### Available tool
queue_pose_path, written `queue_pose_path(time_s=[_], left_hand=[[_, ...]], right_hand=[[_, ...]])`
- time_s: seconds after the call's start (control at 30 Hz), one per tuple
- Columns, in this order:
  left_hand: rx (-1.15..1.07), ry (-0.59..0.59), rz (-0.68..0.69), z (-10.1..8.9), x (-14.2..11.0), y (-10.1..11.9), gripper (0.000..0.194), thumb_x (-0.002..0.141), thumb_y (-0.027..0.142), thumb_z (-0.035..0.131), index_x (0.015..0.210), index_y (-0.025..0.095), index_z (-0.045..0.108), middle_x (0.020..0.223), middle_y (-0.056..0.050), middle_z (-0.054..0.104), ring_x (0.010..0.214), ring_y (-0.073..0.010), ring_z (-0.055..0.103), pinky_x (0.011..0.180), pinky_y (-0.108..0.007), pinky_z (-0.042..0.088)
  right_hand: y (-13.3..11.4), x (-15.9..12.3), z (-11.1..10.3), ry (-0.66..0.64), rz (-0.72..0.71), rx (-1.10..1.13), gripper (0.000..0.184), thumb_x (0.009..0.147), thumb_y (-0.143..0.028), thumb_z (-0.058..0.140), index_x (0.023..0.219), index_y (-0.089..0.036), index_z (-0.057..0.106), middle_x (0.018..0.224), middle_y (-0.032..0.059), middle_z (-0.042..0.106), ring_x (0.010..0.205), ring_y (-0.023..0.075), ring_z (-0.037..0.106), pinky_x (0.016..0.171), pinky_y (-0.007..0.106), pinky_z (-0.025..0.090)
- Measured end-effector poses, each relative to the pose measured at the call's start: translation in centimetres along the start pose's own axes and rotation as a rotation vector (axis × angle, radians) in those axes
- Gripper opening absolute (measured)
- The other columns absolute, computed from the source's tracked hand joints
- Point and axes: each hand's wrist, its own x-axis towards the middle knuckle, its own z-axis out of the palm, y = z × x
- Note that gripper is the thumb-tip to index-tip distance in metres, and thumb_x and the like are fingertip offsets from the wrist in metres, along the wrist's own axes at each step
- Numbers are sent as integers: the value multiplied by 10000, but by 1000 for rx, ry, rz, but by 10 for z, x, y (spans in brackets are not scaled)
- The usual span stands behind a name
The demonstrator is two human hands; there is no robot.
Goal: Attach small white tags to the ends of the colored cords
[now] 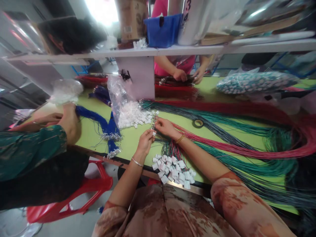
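Note:
My left hand (pixel 145 142) is closed in a pinch around a small white plastic connector (pixel 154 133). Just to its right, my right hand (pixel 166 127) has its fingers pressed together at the metal-tipped wire ends, seemingly on a thin wire; the fingertips are partly hidden. Long red wires (pixel 222 144) run off to the right from beneath this hand. Behind both hands, loose white connectors (pixel 132 113) spill from a clear plastic bag (pixel 118 90). In front of me, by the table edge, lies a cluster of wired white connectors (pixel 174 169).
A roll of black tape (pixel 197 123) lies among green wires (pixel 214 118) and dark ones. Blue wire bundles (pixel 106 126) lie to the left, near a co-worker's arm (pixel 70 123). Across the table, another person's hands (pixel 180 75) handle dark wires. A shelf (pixel 187 50) carries a blue bin (pixel 163 31).

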Motion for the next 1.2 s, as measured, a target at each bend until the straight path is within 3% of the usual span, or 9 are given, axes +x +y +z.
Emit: queue_pose_path(time_s=[0.17,0.43,0.97,1.2], left_hand=[[-111,-8,-19,-2,2,-1,160,699,197,715,818,132,629,786,-25,622,594,-59,491,567,-195,377],[-151,-41,-31,-1,2,0,135,722,190,692,822,139,615,861,-57,644,625,-75,506,590,-218,390],[-124,-16,37,1,3,-2,281,632,221,804,840,124,642,842,-54,662,617,-64,504,572,-194,386],[-42,-26,70,6,0,-11,304,632,275,811,848,137,648,716,-15,615,578,-66,483,547,-204,352]], right_hand=[[-7,-14,-4,27,-32,68,142,745,-273,528,698,-151,583,672,-7,573,624,106,463,595,216,357],[-8,-39,-7,-19,41,109,113,699,-245,517,646,-151,552,607,-26,522,566,88,421,560,211,340],[-2,-40,-11,-72,32,74,93,690,-218,521,655,-143,563,591,-33,507,553,80,411,519,194,304],[-4,-43,-2,-20,24,18,199,749,-316,561,659,-139,578,590,-19,524,555,89,405,528,206,284]])
